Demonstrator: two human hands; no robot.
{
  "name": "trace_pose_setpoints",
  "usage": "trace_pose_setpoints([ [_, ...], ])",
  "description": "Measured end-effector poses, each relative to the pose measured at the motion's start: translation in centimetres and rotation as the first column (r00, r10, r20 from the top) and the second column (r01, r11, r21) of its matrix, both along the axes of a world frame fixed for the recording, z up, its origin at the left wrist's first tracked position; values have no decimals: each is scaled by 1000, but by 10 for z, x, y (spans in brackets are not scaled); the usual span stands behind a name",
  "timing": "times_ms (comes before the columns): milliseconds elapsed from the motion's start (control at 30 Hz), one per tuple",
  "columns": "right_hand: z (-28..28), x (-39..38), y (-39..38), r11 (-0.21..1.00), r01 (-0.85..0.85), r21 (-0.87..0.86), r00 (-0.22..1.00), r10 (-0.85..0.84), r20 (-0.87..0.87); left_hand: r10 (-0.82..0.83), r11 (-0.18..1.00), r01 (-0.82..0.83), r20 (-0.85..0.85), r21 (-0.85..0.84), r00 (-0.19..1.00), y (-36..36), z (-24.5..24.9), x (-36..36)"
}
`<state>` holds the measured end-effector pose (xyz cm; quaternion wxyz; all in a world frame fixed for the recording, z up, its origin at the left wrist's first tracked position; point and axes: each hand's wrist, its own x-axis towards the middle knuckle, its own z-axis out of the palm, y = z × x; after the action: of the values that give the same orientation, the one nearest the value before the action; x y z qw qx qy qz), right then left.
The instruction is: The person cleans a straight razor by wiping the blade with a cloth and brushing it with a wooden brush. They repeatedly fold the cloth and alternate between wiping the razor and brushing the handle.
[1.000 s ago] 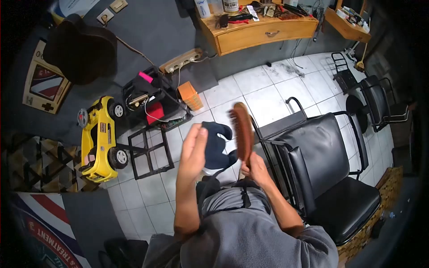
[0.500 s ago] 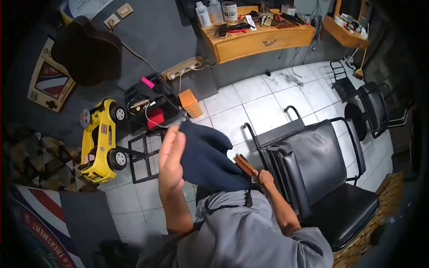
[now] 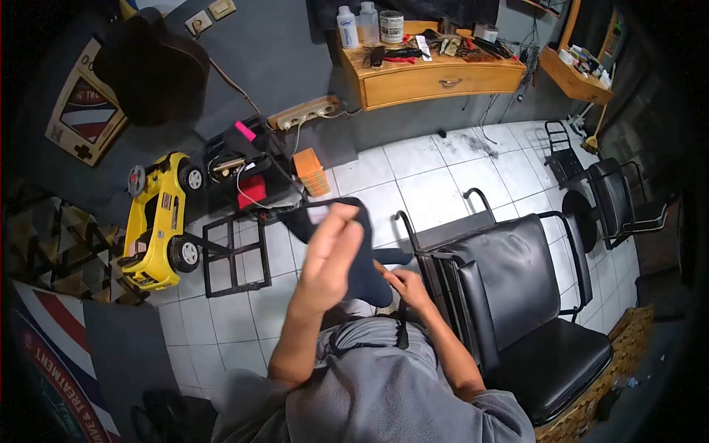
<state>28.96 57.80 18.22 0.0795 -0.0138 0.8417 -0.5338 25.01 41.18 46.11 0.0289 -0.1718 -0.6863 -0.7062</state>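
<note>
My left hand (image 3: 329, 262) is raised in front of my body, its fingers pressed together at the dark blue cloth (image 3: 360, 273). The cloth hangs down beyond the hand, and a pale patch like a label shows near its upper edge. To the right, my right hand (image 3: 408, 288) is closed around the wooden handle of a brush (image 3: 379, 266). Most of the brush is hidden by the cloth and by the fingers.
A black padded chair (image 3: 509, 273) stands close on my right. Left are a yellow toy car (image 3: 160, 221), a black metal frame (image 3: 236, 255) and an orange stack (image 3: 310, 172). Ahead, a wooden drawer shelf (image 3: 443, 83) holds bottles and tools. Dark hair clippings lie on the tiles.
My left hand has moved right and turned with the cloth, which now hangs narrower. My right hand has shifted slightly left and up, bringing the brush against or behind the cloth.
</note>
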Motion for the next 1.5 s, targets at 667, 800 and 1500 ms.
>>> trace_pose_setpoints([
  [667, 87, 6, -11, 658, -37, -752, 999, 35, -18, -297, 954, 299, 129, 2, 946, -4, -28, 6],
  [800, -24, -2, -6, 999, -54, -2, 995, 54, 90, -251, 966, 244, 98, 81, 963, -20, -1, 8],
  [1500, 72, 15, -8, 741, 10, -671, 984, 111, 138, -273, 960, 277, 94, -39, 957, -12, -29, 1],
])
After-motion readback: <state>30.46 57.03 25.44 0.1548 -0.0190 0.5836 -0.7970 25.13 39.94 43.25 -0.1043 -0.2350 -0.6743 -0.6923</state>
